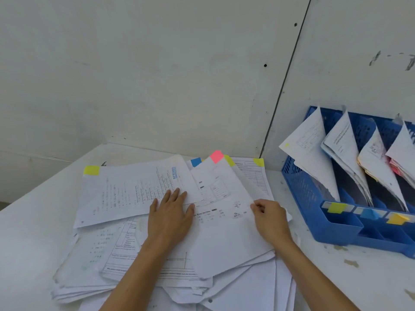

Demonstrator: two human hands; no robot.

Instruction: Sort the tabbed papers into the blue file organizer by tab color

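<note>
Both hands are working on a loose pile of papers (170, 261) that is lying spread over a white table (29, 232). We are seeing the left hand (171, 217) lying flat, palm down, fingers stretched out and slightly fanned, pressing on the middle of the pile where two upper sheets are overlapping. The right hand (270, 217) is resting at the right edge of the top sheet (224, 221), its fingers curled in and its thumb and fingertips pinching that edge.

Moving farther along, we are noting that this top sheet is carrying a pink tab (217, 156) at its far end. To the left, a printed sheet (134, 191) is lying crosswise with a yellow tab (91, 170) at its far left corner. Beside the pink tab, a blue tab (196, 162) and two more yellow tabs are sticking out from sheets lower in the pile.

At the right, well apart from the pile, the blue file organizer (301, 187) is standing on the table against the wall (157, 75). Its slots are already holding leaning papers, one bundle per slot. On its near rail, we are seeing coloured markers: a yellow marker (336, 208) on the left, then a blue marker (369, 213), then an orange-yellow marker (397, 219). The rightmost part of the organizer is running out of view.
</note>
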